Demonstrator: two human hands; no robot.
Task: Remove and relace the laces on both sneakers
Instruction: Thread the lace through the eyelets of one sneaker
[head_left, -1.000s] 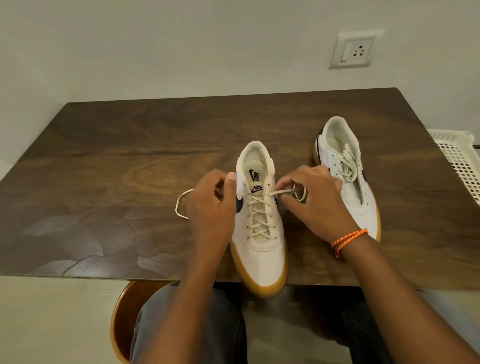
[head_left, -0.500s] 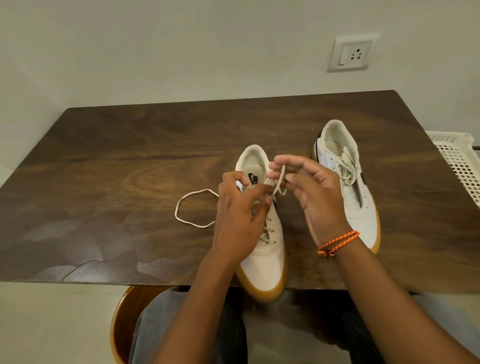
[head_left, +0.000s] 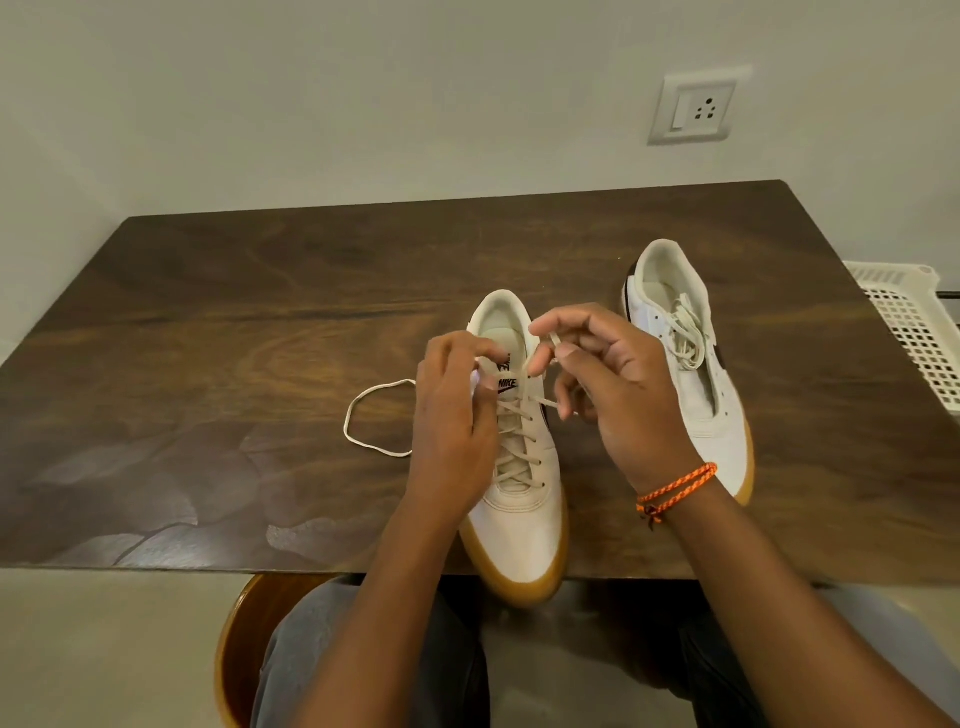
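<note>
A white sneaker with a gum sole (head_left: 524, 519) stands at the table's front edge, toe towards me, its cream lace (head_left: 517, 441) crossed through the eyelets. My left hand (head_left: 452, 415) pinches the lace at the top left eyelets beside the tongue. My right hand (head_left: 618, 384) pinches the lace's other end above the top right eyelets. A slack loop of the lace (head_left: 374, 415) lies on the table left of my left hand. The second white sneaker (head_left: 691, 374) stands to the right, its lace bunched loosely over the tongue.
The dark wooden table (head_left: 260, 338) stands against a white wall with a socket plate (head_left: 693, 106). A white perforated basket (head_left: 919, 332) is at the table's right edge. My knees and a round wooden stool (head_left: 244, 649) are below the front edge.
Both hands came together over the top of the near sneaker. My right hand lifted its lace end up from the side, then shifted slightly right. The loop on the left stayed in place.
</note>
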